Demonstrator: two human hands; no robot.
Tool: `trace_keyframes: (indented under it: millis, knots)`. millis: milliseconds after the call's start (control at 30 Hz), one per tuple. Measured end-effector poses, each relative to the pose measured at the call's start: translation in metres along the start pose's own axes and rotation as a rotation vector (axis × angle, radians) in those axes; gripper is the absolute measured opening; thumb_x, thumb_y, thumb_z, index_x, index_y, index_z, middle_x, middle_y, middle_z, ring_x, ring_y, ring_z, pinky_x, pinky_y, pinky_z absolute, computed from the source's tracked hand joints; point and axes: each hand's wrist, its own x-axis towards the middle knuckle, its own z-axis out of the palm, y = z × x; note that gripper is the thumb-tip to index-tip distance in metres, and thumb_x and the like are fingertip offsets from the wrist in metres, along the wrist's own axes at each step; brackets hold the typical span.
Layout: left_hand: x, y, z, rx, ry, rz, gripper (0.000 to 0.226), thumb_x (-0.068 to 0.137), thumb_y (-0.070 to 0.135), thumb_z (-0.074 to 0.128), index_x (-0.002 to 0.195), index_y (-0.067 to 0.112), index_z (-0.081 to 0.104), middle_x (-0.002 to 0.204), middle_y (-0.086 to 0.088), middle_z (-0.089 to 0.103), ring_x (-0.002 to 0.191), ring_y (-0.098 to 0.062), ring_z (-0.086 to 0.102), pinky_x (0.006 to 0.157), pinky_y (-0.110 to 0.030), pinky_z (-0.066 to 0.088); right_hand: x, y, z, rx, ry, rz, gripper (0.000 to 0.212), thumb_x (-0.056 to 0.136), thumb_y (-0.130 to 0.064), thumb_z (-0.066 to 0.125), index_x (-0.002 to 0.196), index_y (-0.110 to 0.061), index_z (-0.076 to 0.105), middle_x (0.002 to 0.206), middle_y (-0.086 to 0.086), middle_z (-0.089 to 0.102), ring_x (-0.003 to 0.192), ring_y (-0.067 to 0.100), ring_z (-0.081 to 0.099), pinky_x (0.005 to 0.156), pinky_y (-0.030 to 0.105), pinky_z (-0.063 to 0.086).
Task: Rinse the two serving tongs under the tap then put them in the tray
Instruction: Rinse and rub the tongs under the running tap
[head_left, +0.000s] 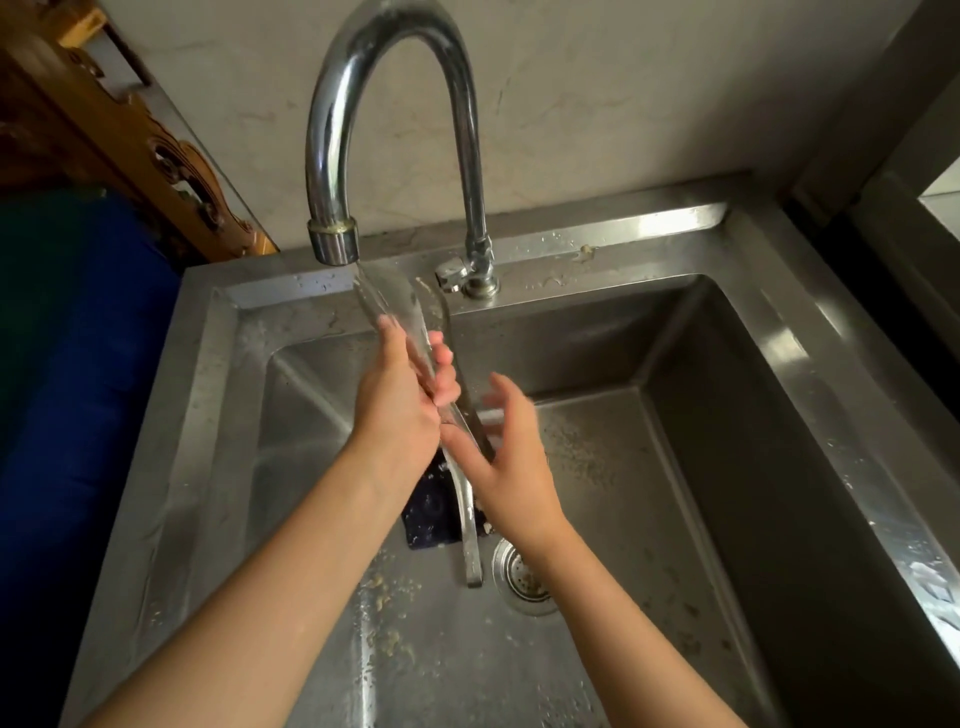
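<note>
One pair of steel serving tongs (467, 525) stands nearly upright over the sink, its tips just under the tap spout (333, 244) and its hinged end low near the drain. Water runs from the spout onto the upper arms. My left hand (400, 400) is closed around the tongs' upper arms. My right hand (498, 447) rests against the tongs' middle with the thumb on the metal and the fingers spread and blurred. A second pair of tongs and a tray are not in view.
The steel sink basin (649, 545) holds food scraps and a drain strainer (524, 577). A dark blue pad (431, 514) lies on the sink floor behind the tongs. The tap lever (452, 273) sits on the back rim. A carved wooden piece (156, 150) stands at the far left.
</note>
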Motion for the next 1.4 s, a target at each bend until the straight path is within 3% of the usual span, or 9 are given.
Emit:
trace_keyframes:
  millis: [67,200,300,433,567,867,1067,1267,1400]
  knots:
    - [-0.005,-0.001,-0.004,0.211,0.014,0.106,0.036,0.096,0.038,0.042,0.077,0.011,0.057,0.055,0.003,0.063,0.045,-0.008,0.055,0.041,-0.02,0.043,-0.003,0.001,0.001,0.257,-0.16,0.169,0.031,0.091,-0.035,0.054,0.112,-0.012,0.055,0.096,0.014,0.068,0.071,0.019,0.065,0.069,0.042,0.059]
    - [-0.004,-0.005,-0.023,0.797,0.138,0.512,0.037,0.085,0.021,0.064,0.118,0.021,0.05,0.116,-0.001,0.048,0.096,-0.007,0.049,0.073,-0.008,0.042,-0.008,0.005,0.0,0.28,-0.091,0.11,0.025,0.094,-0.031,0.05,0.09,-0.008,0.059,0.064,0.002,0.057,0.042,0.004,0.041,0.042,0.021,0.035]
    - [0.0,0.002,-0.025,0.509,-0.033,0.331,0.069,0.083,0.013,0.066,0.141,0.018,0.029,0.128,-0.005,0.052,0.112,-0.017,0.055,0.096,-0.026,0.046,-0.012,0.005,-0.001,0.427,-0.128,0.164,0.027,0.095,-0.025,0.049,0.093,0.002,0.051,0.061,-0.001,0.046,0.042,0.004,0.034,0.039,0.018,0.028]
    - [0.013,0.016,-0.007,0.103,-0.215,0.146,0.018,0.094,0.013,0.049,0.111,0.009,0.053,0.089,-0.008,0.07,0.062,-0.017,0.066,0.054,-0.028,0.054,-0.023,0.002,0.009,0.418,-0.216,0.157,0.021,0.097,-0.024,0.046,0.081,-0.01,0.044,0.056,-0.008,0.041,0.04,0.002,0.034,0.037,0.015,0.03]
    - [0.017,0.016,0.009,0.19,-0.13,0.071,0.05,0.09,0.056,0.04,0.081,0.012,0.059,0.05,0.001,0.056,0.031,-0.008,0.04,0.03,-0.016,0.028,-0.019,0.006,0.016,0.13,-0.128,0.048,0.028,0.097,-0.03,0.042,0.072,-0.017,0.037,0.053,-0.01,0.042,0.042,0.003,0.037,0.044,0.018,0.032]
    - [-0.003,-0.012,0.006,0.483,-0.018,0.503,0.021,0.094,0.025,0.049,0.105,0.007,0.044,0.065,0.002,0.063,0.036,-0.006,0.047,0.037,-0.02,0.037,-0.019,0.012,0.026,-0.004,0.037,0.084,0.038,0.095,-0.046,0.036,0.063,-0.026,0.04,0.051,-0.008,0.047,0.045,0.004,0.046,0.047,0.017,0.035]
    - [0.008,0.005,0.016,0.307,0.08,0.16,0.069,0.086,0.067,0.036,0.059,0.007,0.055,0.044,-0.006,0.06,0.027,-0.016,0.041,0.033,-0.02,0.031,-0.022,0.009,0.028,-0.092,0.049,0.006,0.036,0.095,-0.046,0.033,0.075,-0.019,0.044,0.057,-0.008,0.045,0.054,0.012,0.047,0.054,0.029,0.038]
    - [0.008,0.014,0.0,0.0,-0.463,0.186,0.025,0.095,0.015,0.045,0.113,0.023,0.06,0.105,0.001,0.071,0.072,-0.009,0.063,0.057,-0.018,0.048,-0.013,0.004,0.013,0.034,-0.003,-0.035,0.041,0.097,-0.04,0.035,0.058,-0.029,0.034,0.046,-0.011,0.038,0.044,-0.003,0.044,0.05,0.009,0.035]
    - [0.005,0.018,-0.001,-0.031,-0.53,0.071,0.03,0.097,0.033,0.041,0.087,0.02,0.066,0.069,0.004,0.062,0.042,-0.003,0.04,0.037,-0.014,0.03,-0.022,0.012,0.014,0.107,-0.081,-0.025,0.038,0.096,-0.041,0.037,0.061,-0.027,0.036,0.047,-0.011,0.04,0.042,0.001,0.043,0.046,0.011,0.035]
